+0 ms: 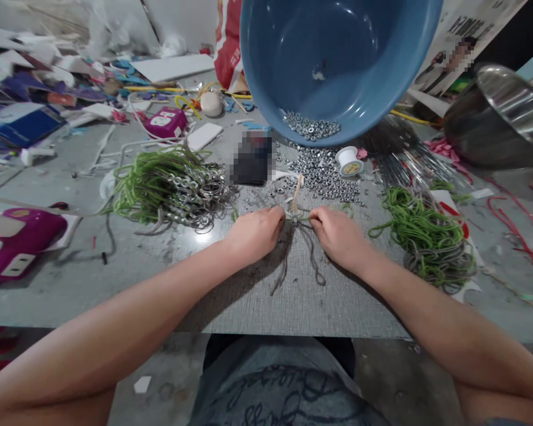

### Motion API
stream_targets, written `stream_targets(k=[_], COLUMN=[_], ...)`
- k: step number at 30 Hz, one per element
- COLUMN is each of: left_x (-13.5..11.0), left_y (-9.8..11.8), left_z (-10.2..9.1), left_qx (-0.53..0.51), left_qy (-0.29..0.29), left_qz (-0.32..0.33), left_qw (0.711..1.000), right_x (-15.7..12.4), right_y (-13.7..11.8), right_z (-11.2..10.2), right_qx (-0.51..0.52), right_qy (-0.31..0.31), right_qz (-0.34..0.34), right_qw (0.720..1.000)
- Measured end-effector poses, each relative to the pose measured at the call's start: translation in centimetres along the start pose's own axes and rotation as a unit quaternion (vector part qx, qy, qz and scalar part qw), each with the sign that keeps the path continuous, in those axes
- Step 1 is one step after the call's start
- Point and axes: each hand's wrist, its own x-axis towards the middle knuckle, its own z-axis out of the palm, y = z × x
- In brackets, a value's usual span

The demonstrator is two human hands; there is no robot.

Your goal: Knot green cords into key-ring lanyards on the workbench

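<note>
My left hand (254, 234) and my right hand (337, 235) rest on the grey table (249, 296), both pinched shut on a thin grey-green cord (298, 218) stretched between them. The cord's loose grey ends (313, 263) trail toward me. A small wooden stick (296, 192) lies just beyond the cord. Behind it spreads a scatter of silver nuts (322, 174).
A tilted blue basin (337, 59) holds more nuts at the back. A pile of green cords with metal rings (173, 186) lies left, loose green and grey cords (426, 236) right. A white thread spool (350, 161), a steel bowl (497, 118) and a purple box (9, 242) stand around.
</note>
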Motion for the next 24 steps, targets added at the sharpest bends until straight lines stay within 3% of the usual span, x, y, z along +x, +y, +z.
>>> stream_targets(k=[5,15,24], left_x=[-0.1,0.1,0.4], left_y=[1.3,1.4,0.4], left_z=[0.0,-0.2,-1.7], left_qx=[0.003,0.004,0.013], left_qy=[-0.005,-0.044,-0.111], left_qz=[-0.041,-0.036,0.057], left_qw=[0.999,0.998,0.992], right_x=[-0.1,0.1,0.3], right_y=[-0.6,-1.0,-0.7], right_z=[0.3,-0.2,-1.7], right_qx=[0.021,-0.007,0.041], right_qy=[-0.034,-0.068,-0.163], right_qz=[0.054,0.050,0.025], right_qw=[0.998,0.996,0.986])
